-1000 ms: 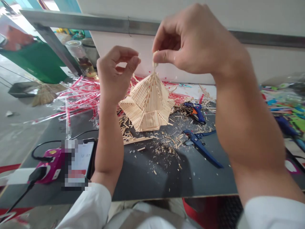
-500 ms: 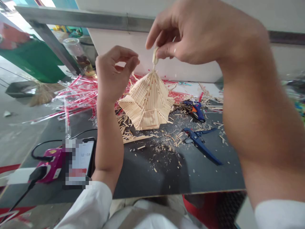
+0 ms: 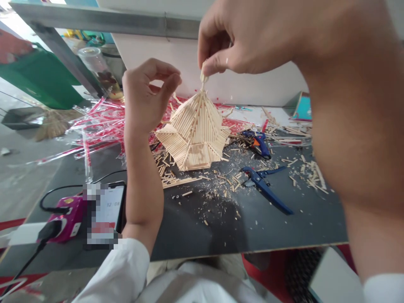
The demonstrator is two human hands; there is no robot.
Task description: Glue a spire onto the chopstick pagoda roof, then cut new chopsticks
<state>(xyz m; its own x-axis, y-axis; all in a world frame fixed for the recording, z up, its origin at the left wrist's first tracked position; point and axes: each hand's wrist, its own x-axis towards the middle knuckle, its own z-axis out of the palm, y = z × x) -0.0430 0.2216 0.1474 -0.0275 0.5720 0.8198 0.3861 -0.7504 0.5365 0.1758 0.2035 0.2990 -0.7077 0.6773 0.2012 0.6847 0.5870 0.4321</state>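
Note:
A small pagoda-like model of pale wooden sticks [image 3: 195, 132] stands on the dark board [image 3: 195, 227]. My right hand [image 3: 252, 38] is raised over it, thumb and forefinger pinched on the short stick piece at the model's tip [image 3: 203, 75]. To the left of the model my left hand [image 3: 147, 97] is held up with its fingers curled and thumb near the forefinger, and I see nothing in it. It hovers just beside the model's left roof slope, not clearly touching it.
Stick offcuts litter the board around the model. Blue cutters [image 3: 267, 187] and a blue glue gun [image 3: 259, 143] lie to the right. Red-and-clear wrappers [image 3: 97, 126] pile up at back left. A phone [image 3: 105, 212] and a pink device [image 3: 67, 214] with cables sit at front left.
My right hand has come closer to the camera and stayed pinched on the tip piece. The view has shifted slightly right, and my left hand has barely moved.

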